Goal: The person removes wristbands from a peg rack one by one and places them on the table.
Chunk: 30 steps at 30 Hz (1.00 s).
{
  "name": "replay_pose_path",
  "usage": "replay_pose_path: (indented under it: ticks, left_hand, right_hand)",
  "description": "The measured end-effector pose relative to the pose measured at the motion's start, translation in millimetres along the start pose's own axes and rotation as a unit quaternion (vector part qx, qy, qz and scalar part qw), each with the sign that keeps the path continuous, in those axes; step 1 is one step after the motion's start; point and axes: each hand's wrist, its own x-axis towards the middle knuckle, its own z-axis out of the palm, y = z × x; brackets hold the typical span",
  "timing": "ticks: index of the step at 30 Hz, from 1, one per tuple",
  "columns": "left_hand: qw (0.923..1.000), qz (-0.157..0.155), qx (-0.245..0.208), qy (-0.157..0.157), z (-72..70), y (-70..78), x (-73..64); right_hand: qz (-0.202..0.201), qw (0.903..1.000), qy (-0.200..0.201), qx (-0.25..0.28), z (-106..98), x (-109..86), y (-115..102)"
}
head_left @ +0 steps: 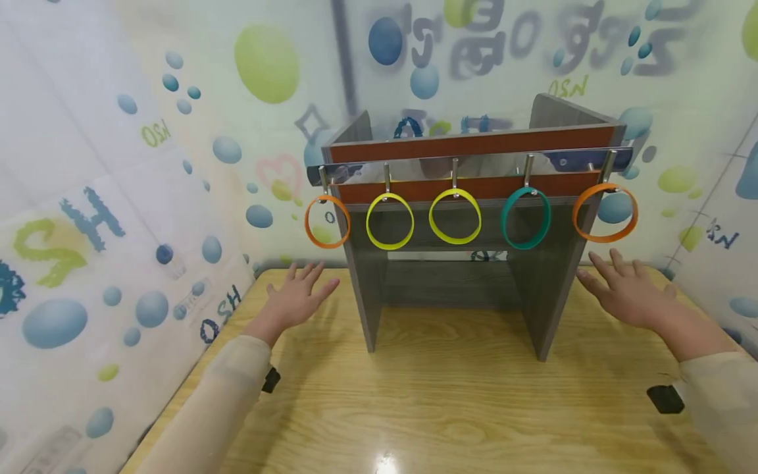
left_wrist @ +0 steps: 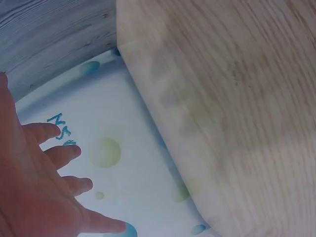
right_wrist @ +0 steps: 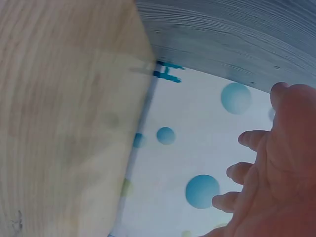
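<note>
My left hand (head_left: pixel 294 299) hovers left of a grey wooden stand (head_left: pixel 364 289), fingers spread and nothing held. On the other side, my right hand (head_left: pixel 630 294) is spread in the same way, close to the stand's right panel. Across the front of the stand runs a metal hook rail (head_left: pixel 420 172). From its hooks hang an orange ring (head_left: pixel 308 232) at the left end, a yellow ring (head_left: pixel 370 232), a second yellow ring (head_left: pixel 435 227), a teal ring (head_left: pixel 507 227) and another orange ring (head_left: pixel 635 210) at the right end. Both wrist views show the outspread fingers holding nothing.
The stand rests on a wood-grain table (head_left: pixel 414 401). Behind and beside it are white walls (head_left: pixel 195 118) with coloured dots and letters. Black wrist devices show below the left wrist and right wrist.
</note>
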Motion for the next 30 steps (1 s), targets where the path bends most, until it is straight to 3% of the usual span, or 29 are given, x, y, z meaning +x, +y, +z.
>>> replay_pose_path:
  ticks: [8, 12, 17, 22, 30]
  left_hand:
    - [0.9993, 0.02, -0.027, 0.015, -11.6, 13.2, -7.2]
    - [0.9945, 0.056, -0.085, 0.023, -14.2, 24.9, -13.7]
    - [0.9794, 0.101, -0.172, 0.032, -13.8, 37.2, -27.2]
    - [0.9661, 0.122, -0.222, 0.047, -8.6, 42.9, -39.8]
    - [0.9326, 0.148, -0.326, 0.045, 19.8, 52.3, -48.6]
  right_hand:
    - [0.005, 0.9999, -0.007, 0.015, -18, -10.5, -11]
    - [-0.024, 0.9993, 0.009, 0.029, -21, -20.9, -18]
    - [-0.07, 0.9946, 0.007, 0.076, -15, -33.3, -27]
    - [-0.069, 0.9912, -0.013, 0.112, -8, -44.5, -38]
    - [-0.095, 0.9741, -0.03, 0.203, 10, -49.0, -54]
